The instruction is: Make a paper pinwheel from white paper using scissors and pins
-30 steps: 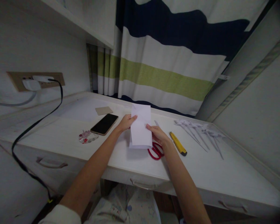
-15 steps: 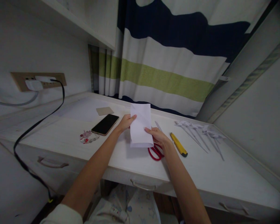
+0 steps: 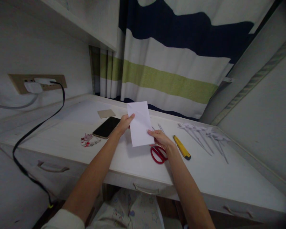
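Note:
A folded sheet of white paper [image 3: 141,127] is held up above the desk between my two hands, its top tilted slightly left. My left hand [image 3: 125,123] pinches its left edge, thumb on the front face. On the lower right edge my right hand [image 3: 160,137] grips it the same way, fingers hidden behind. Red-handled scissors [image 3: 159,155] lie on the desk just below my right hand, which partly covers them. To the right of that hand rests a yellow utility knife [image 3: 181,147].
Several white paper pieces on thin sticks [image 3: 202,135] lie at the right. A black phone [image 3: 106,128], a beaded bracelet [image 3: 90,140] and a beige card [image 3: 106,113] are on the left of the white desk [image 3: 73,148]. A black cable [image 3: 35,128] hangs over its left end.
The paper has tilted to the left and risen a little. Its lower edge, slightly gaping before, now looks flat. My left hand has shifted slightly left with it.

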Demonstrator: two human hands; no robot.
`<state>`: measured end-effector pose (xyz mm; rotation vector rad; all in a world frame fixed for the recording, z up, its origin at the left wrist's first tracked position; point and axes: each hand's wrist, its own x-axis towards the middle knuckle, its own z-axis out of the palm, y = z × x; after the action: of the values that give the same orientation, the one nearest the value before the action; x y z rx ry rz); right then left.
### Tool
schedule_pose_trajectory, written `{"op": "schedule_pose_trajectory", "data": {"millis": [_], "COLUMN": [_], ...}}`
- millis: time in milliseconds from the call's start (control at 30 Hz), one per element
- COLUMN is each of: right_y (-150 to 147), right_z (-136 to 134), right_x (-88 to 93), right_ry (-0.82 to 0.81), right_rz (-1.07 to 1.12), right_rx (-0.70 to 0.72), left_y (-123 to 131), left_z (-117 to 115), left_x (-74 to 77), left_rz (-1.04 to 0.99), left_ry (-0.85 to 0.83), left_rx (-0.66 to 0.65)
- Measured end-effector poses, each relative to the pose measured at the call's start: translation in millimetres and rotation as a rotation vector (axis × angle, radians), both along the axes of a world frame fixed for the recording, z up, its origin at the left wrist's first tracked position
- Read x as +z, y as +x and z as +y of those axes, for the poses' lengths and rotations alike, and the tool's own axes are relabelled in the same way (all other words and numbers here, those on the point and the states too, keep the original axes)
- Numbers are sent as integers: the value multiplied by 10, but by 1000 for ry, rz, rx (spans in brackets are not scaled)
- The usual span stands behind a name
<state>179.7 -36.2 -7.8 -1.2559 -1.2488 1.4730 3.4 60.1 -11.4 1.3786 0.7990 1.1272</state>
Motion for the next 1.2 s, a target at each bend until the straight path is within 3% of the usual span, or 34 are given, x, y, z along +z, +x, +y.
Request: {"op": "schedule_pose_trajectory", "data": {"millis": [733, 1200], "right_y": [131, 121], "right_z": [-18, -17], "right_x": [-9, -9], "right_ry": [-15, 98], "right_rz": [-152, -176], "right_rx": [124, 83], "left_y": [-63, 157], "left_z": [75, -218], "left_x": [48, 73], "left_rz": [-180, -16], "left_ry": [24, -9], "left_rx": [138, -145]}}
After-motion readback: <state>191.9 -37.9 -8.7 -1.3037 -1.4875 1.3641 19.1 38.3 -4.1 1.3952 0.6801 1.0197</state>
